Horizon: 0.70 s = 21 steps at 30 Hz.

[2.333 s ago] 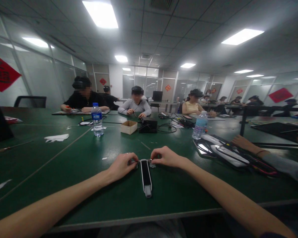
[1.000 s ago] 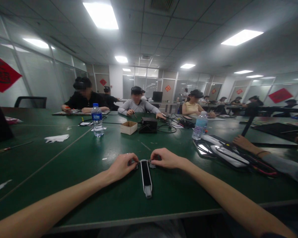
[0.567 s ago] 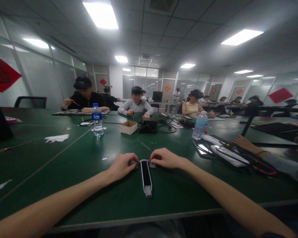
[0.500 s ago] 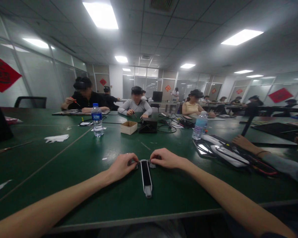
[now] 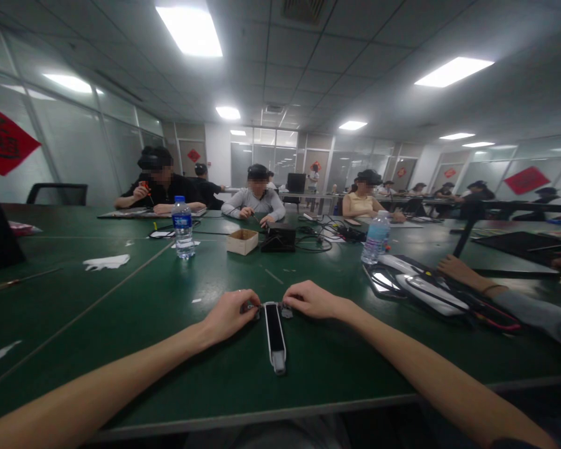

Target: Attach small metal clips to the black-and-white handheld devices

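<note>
A long narrow device [image 5: 275, 337] lies on the green table in front of me, with a black strip inside a white frame and a grey block at its near end. Small grey pieces flank its far end. At the left one, my left hand [image 5: 231, 315] is closed in a pinch, thumb and fingertips on the left grey piece [image 5: 257, 314]. My right hand [image 5: 313, 300] pinches the right grey piece [image 5: 287, 313] in the same way. Fingers partly cover both pieces, so their exact shape and how they join the device cannot be made out.
A small open box [image 5: 242, 243] and a black stand [image 5: 279, 239] are beyond my hands. Water bottles stand left [image 5: 183, 231] and right [image 5: 376, 238]. White tools with cables [image 5: 430, 293] lie to the right, by another person's hand [image 5: 458, 271]. Co-workers sit across the table.
My hands and the device stay practically still. Across the table, the person at the left has raised the orange-handled tool slightly, and the middle person's hands have shifted.
</note>
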### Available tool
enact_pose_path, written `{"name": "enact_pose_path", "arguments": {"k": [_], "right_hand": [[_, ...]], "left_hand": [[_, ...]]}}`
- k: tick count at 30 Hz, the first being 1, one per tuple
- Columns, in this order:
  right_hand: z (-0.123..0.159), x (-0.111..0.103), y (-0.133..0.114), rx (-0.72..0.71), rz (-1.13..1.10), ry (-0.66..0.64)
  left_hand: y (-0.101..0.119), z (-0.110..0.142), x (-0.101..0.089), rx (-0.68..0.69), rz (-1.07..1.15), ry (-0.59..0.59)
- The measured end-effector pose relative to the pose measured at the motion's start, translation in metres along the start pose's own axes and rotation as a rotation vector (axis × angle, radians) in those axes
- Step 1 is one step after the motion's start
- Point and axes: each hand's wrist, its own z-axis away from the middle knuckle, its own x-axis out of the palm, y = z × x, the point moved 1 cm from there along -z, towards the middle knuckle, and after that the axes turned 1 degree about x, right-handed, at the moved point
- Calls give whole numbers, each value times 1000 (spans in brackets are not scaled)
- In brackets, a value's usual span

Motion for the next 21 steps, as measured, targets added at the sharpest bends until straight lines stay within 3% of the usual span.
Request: {"name": "enact_pose_path", "arguments": {"k": [7,13,21], "right_hand": [[-1,-2,1,7,9,70],[-1,1,2,-31,57,22],[-1,-2,1,-37,43,49]], "left_hand": [[1,0,0,3,-6,16],[-1,0,2,3,-3,21],[-4,-1,2,16,-3,26]]}}
